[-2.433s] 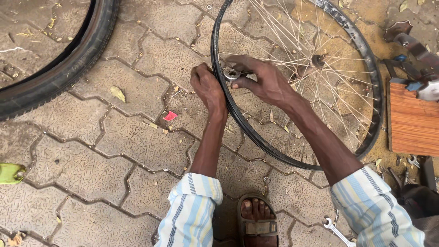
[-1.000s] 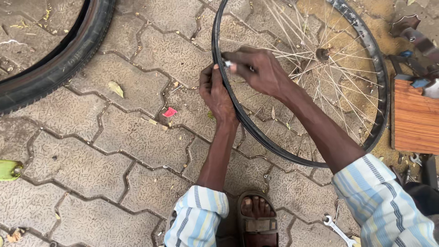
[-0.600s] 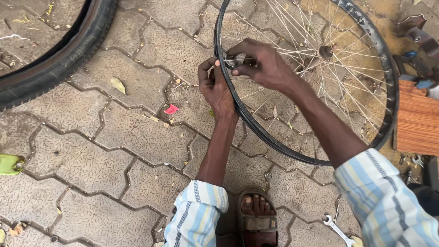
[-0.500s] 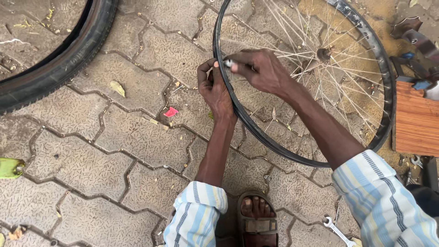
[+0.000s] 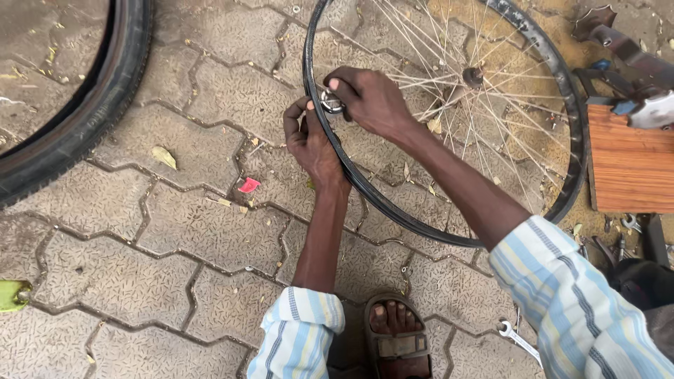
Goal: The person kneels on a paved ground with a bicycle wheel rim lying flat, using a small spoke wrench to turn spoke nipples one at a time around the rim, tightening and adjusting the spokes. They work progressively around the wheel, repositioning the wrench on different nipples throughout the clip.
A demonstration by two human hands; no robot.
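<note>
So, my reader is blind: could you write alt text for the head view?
Two hands work at the rim of a spoked bicycle wheel on paving: left hand grips it, right hand pinches a small metal tool.

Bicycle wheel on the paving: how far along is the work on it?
Done: the bicycle wheel lies flat with its tyre off; a tyre lies apart at left. In hand: the left hand grips the rim while the right hand holds a small round metal tool at the rim. Left: how many spokes are already adjusted cannot be told.
</note>
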